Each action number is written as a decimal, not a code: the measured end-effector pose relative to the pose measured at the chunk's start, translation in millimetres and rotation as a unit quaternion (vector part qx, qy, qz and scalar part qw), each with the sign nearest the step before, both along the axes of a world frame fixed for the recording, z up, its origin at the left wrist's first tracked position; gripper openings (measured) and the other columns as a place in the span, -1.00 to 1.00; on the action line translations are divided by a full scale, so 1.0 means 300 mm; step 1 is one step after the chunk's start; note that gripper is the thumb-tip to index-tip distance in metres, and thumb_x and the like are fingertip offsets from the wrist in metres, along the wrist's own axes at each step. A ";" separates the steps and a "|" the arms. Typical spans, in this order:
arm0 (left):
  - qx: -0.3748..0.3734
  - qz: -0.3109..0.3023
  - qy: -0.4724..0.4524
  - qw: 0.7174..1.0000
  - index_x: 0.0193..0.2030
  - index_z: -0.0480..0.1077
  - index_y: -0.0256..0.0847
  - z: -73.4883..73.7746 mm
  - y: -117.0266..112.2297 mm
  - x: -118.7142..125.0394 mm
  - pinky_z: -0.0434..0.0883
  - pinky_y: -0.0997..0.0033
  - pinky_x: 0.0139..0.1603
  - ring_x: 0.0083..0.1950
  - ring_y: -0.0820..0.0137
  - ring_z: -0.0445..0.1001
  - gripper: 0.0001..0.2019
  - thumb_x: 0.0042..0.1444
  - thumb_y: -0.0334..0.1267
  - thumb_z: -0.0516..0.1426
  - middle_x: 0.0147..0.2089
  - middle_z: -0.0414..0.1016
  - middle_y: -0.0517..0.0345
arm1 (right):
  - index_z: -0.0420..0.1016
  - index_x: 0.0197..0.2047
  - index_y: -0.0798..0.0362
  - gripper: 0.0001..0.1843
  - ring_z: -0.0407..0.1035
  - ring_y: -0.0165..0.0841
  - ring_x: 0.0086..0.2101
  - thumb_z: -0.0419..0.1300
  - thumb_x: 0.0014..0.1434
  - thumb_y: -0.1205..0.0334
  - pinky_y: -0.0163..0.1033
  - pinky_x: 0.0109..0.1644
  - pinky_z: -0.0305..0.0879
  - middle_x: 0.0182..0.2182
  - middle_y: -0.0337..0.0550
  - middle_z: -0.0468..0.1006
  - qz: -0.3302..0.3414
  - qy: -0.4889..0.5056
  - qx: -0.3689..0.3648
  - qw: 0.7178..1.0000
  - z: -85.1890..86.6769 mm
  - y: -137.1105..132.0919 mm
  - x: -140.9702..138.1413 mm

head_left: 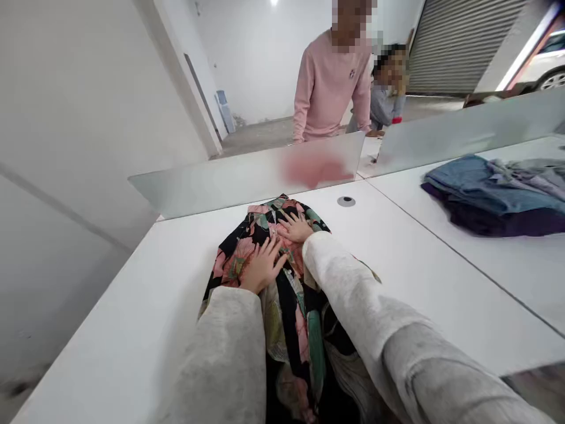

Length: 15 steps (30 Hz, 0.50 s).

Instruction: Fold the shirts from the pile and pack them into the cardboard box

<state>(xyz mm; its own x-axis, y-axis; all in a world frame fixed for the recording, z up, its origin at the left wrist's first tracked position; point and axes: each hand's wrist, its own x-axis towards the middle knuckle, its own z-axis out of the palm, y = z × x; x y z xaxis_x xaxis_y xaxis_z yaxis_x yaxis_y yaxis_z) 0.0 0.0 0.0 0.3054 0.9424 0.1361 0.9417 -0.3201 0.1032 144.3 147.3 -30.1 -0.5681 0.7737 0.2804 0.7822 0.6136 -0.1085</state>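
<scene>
- At frame centre, our left hand [261, 265] lies spread on the shirt [286, 301].
- Our right hand [295, 228], also spread, touches it slightly higher in frame.

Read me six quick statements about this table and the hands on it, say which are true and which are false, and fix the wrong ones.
1. The left hand and the right hand both rest on the floral garment. True.
2. The left hand is clenched in a fist. False: it lies open and flat.
3. A clothes pile lies on the table to the right of the floral garment. True.
4. The left hand is farther out than the right hand. False: the right hand is farther out.
5. A frosted divider stands beyond the floral garment. True.
6. The nearest person beyond the frosted divider wears green. False: that person wears pink.
</scene>
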 end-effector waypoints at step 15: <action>-0.016 -0.020 0.016 1.000 0.35 0.02 -0.10 -0.048 0.031 -0.022 -0.10 0.01 0.37 0.42 0.20 -0.11 -0.42 0.26 0.07 -0.16 0.41 -0.03 0.08 | 0.26 0.16 0.19 -0.57 0.33 -0.31 0.00 -0.04 0.24 0.29 -0.20 0.09 0.21 0.02 0.03 0.45 0.117 0.166 -0.111 0.973 0.125 -0.130 0.096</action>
<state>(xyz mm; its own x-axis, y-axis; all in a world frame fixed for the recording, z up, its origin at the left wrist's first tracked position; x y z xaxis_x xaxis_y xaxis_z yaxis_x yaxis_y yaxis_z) -6.7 9.3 -14.3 0.3474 0.9329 0.0951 0.9309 -0.3554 0.0849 173.2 108.4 7.5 -0.6424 0.6968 0.3191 0.5234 0.7030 -0.4816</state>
